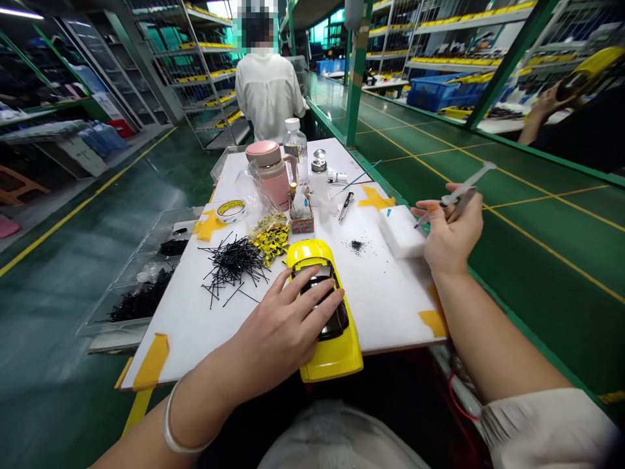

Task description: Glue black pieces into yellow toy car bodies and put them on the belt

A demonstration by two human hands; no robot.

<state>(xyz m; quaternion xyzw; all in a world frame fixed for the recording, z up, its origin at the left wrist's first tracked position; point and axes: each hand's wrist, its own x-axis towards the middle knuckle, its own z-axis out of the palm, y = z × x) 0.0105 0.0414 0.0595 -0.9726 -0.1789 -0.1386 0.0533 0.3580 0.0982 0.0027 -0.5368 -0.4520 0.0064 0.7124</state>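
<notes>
The yellow model car (336, 355), jutting past the near edge of the tabletop (385, 316), could be tipped if its overhang were pressed by the left hand (286, 322) (fingers spread across its top), while a syringe (473, 178) is gripped by the fingers of the right hand (455, 234).

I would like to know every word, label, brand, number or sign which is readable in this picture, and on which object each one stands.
No text can be read with certainty.
Tape roll: dark print on its ring, too blurred to read.
Clear bottle: label markings, too small to read.
Small white tube: dark print, too small to read.
Pink mug: small dark marks near its base, unreadable.
</notes>
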